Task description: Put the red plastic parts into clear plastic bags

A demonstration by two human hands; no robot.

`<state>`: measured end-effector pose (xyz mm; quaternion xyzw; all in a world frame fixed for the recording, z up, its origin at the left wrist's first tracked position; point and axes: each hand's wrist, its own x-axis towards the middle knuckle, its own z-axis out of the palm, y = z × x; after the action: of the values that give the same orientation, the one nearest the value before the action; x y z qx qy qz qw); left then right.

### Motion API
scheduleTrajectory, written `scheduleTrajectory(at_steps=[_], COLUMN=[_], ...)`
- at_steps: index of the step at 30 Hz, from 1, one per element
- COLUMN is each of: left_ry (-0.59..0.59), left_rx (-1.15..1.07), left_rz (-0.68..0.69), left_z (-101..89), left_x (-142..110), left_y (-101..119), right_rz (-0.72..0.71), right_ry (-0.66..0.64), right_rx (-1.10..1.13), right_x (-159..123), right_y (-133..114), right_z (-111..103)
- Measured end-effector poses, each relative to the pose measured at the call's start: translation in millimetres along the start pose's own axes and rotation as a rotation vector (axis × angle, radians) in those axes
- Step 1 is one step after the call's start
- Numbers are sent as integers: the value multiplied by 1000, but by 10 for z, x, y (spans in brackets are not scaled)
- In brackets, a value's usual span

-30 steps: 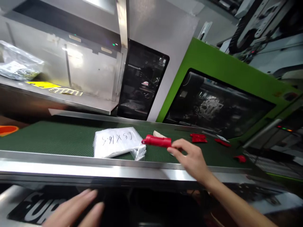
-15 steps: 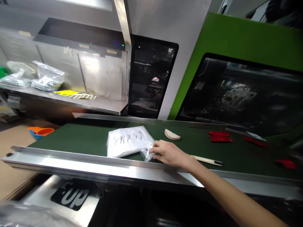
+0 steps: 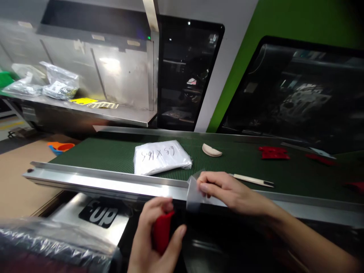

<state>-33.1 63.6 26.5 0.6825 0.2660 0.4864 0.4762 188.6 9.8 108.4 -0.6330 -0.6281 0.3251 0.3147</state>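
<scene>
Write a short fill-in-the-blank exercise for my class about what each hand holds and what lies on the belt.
1. The left hand grips a ____ plastic part.
2. The right hand pinches a small clear ____.
3. The stack of bags lies on the ____ belt.
Missing words: red; bag; green

The left hand (image 3: 155, 242) grips a red part (image 3: 161, 232) low in front of the steel rail (image 3: 99, 180), while the right hand (image 3: 230, 191) pinches a small clear bag (image 3: 195, 191) just above that rail. On the green belt (image 3: 108, 157) behind lie a stack of white bags (image 3: 160, 157) marked with handwriting, a beige curved piece (image 3: 211, 151), a thin stick (image 3: 251, 180) and several red parts (image 3: 273, 152) further right.
</scene>
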Motion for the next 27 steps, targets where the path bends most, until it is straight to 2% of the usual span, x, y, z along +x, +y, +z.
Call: scheduleTrajectory(at_steps=[2, 4, 6, 9, 14, 16, 20, 24, 27], left_ry=[-141, -256, -281, -250, -231, -232, -252, -297, -307], left_rx=[-128, -267, -363, -385, -313, -296, -254, -156, -111], left_rz=[-152, -399, -617, -752, -755, -733, -635, -553, -547], left_z=[151, 252, 301, 316, 321, 331, 363, 369, 327], left_x=[89, 96, 36, -72, -127, -147, -266, -356, -282], left_y=[154, 222, 225, 186, 156, 132, 22, -65, -105], right_rz=[53, 112, 174, 235, 277, 310, 387, 388, 423], right_ry=[-68, -88, -48, 88, 354, 335, 210, 326, 396], right_rx=[134, 238, 296, 314, 312, 365, 583, 545, 434], right_x=[-187, -332, -438, -551, -703, -741, -750, -754, -797], right_y=[-51, -23, 55, 183, 238, 205, 154, 224, 318], right_z=[128, 261, 378, 517, 679, 732, 838, 858, 767])
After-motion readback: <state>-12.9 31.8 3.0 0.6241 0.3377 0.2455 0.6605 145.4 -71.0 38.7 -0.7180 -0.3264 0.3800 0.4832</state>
